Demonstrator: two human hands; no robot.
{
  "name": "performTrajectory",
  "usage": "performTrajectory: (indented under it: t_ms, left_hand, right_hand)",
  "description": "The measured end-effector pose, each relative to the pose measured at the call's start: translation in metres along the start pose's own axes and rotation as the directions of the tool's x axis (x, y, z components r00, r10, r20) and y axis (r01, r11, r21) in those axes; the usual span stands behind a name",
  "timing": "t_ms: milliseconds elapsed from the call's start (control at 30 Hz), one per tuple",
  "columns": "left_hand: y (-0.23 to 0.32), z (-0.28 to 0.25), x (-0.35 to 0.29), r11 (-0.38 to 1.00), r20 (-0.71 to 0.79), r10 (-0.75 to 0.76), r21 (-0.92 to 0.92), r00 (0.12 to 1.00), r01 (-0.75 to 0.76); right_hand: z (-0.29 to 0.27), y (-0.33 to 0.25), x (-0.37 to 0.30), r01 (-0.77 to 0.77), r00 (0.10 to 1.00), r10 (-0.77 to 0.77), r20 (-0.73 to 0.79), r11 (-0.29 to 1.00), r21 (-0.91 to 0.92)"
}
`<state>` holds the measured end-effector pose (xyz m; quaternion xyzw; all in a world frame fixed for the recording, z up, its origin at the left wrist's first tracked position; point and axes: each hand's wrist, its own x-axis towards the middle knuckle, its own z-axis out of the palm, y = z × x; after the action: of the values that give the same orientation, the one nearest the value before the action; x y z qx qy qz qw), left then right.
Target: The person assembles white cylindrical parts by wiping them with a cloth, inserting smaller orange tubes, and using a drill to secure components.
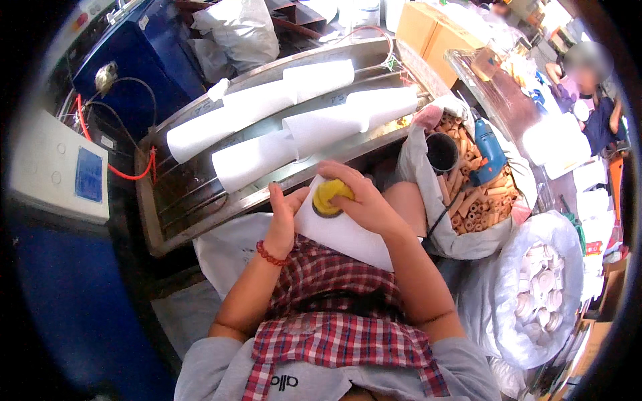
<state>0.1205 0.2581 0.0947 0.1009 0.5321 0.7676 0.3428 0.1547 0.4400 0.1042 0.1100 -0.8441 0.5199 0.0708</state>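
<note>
My right hand is closed around a yellow sponge-like pad with a dark underside. The pad rests against a white tapered sleeve lying across my lap. At the sleeve's left end is my left hand, its thumb stretched up and its fingers laid out along the edge, partly hidden. Beyond my hands, two rows of similar white sleeves lie on rods over a long metal trough.
Right of the trough, a sack holds many short orange-brown tubes, a blue power tool and a dark cup. A lined bag holds white round pieces. A control box stands left; a person sits far right.
</note>
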Motion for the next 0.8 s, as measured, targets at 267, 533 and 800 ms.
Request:
performTrajectory:
  t_ms: [267, 533, 800]
  left_hand:
    - [-0.023, -0.01, 0.007, 0.971, -0.02, 0.194, 0.149, 0.981, -0.189]
    - [-0.024, -0.026, -0.001, 0.938, -0.033, -0.033, 0.343, 0.999, 0.043]
    - [-0.006, -0.093, -0.03, 0.951, -0.442, 0.128, 0.308, 0.888, 0.016]
  right_hand:
    - [0.023, -0.025, 0.001, -0.003, 0.986, -0.06, -0.156, 0.927, -0.374]
    - [-0.002, 0.001, -0.009, -0.274, 0.938, 0.303, -0.17, 0.945, 0.177]
    - [-0.156, 0.006, -0.082, -0.188, 0.636, 0.385, -0.669, 0.918, 0.349]
